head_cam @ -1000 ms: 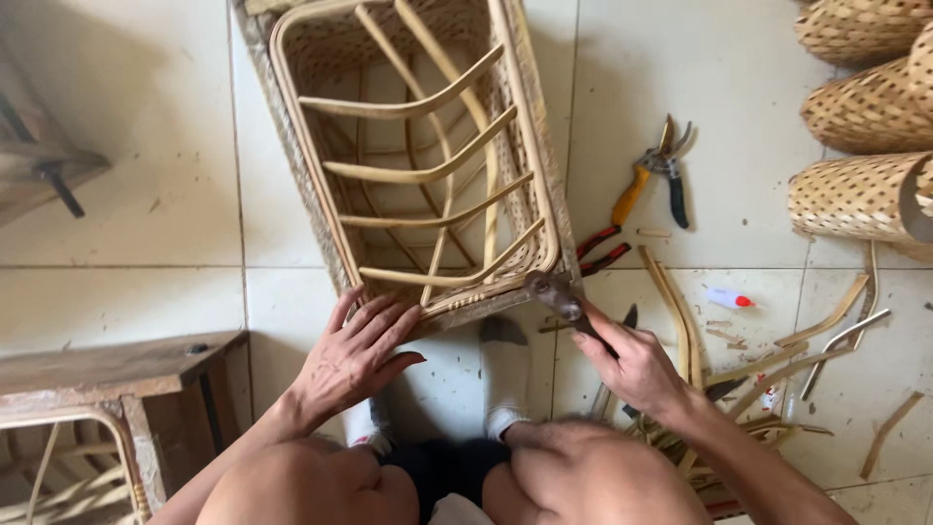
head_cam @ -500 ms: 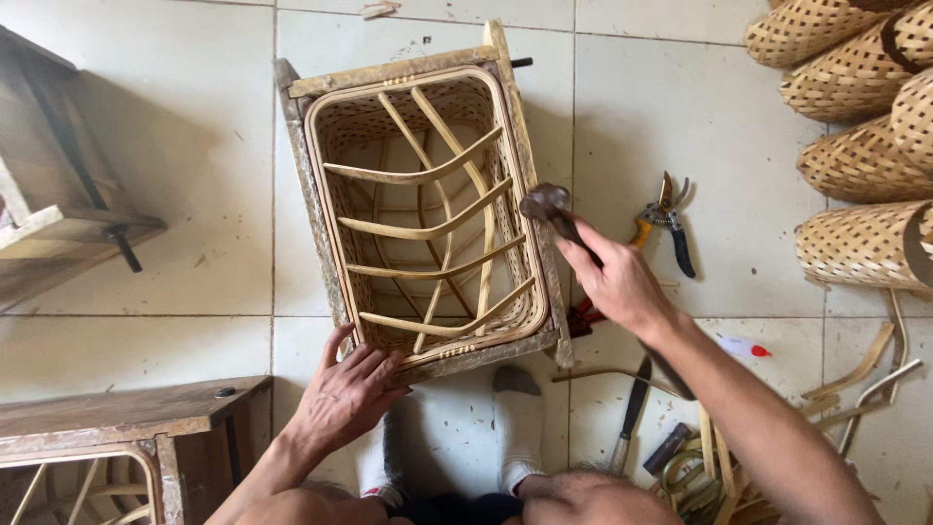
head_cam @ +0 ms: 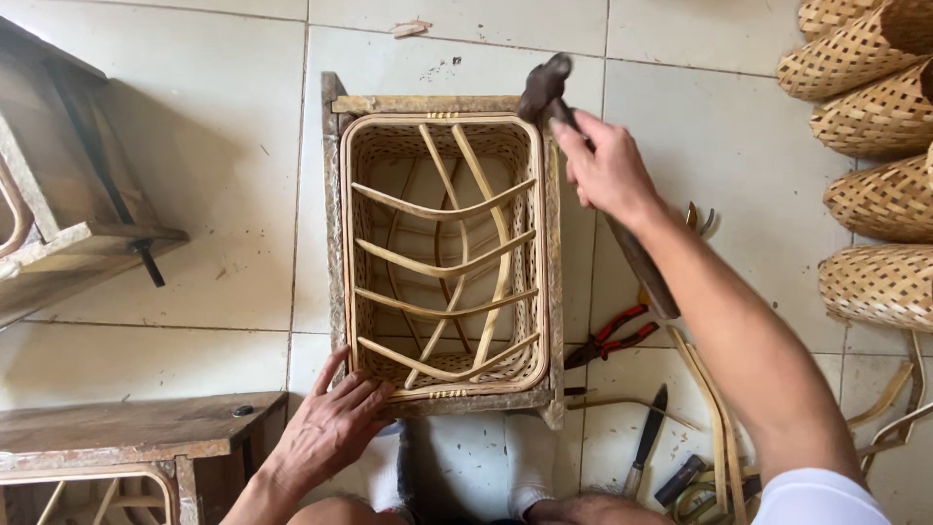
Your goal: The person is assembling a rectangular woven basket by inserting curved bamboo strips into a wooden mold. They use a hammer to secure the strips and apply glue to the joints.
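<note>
The tiled floor [head_cam: 194, 224] carries everything here, and the biggest thing on it is the rectangular rattan basket [head_cam: 442, 253], standing open side up in the middle, straight ahead of my knees. A rough wooden frame [head_cam: 333, 243] runs around its woven walls, and curved cane ribs [head_cam: 442, 209] cross its opening. To my left, a dark wooden bench [head_cam: 68, 194] sits along the floor's left edge, and a second wooden stool [head_cam: 117, 428] stands at the lower left corner. At the right edge a stack of woven baskets [head_cam: 875, 175] lies on its side.

My right hand [head_cam: 607, 170] is closed tight around the handle of a hammer [head_cam: 544, 87], whose dark head hangs just above the far right corner of the rattan basket's frame; I cannot tell whether it touches the wood. The handle runs back under my forearm. My left hand [head_cam: 335, 423] lies open, fingers spread, flat on the near left corner of the frame, gripping nothing.

On the floor just right of the rattan basket lie red-handled pliers [head_cam: 612, 335]. Nearer to me are loose cane strips [head_cam: 714, 408] and a dark-bladed knife [head_cam: 649, 437].
</note>
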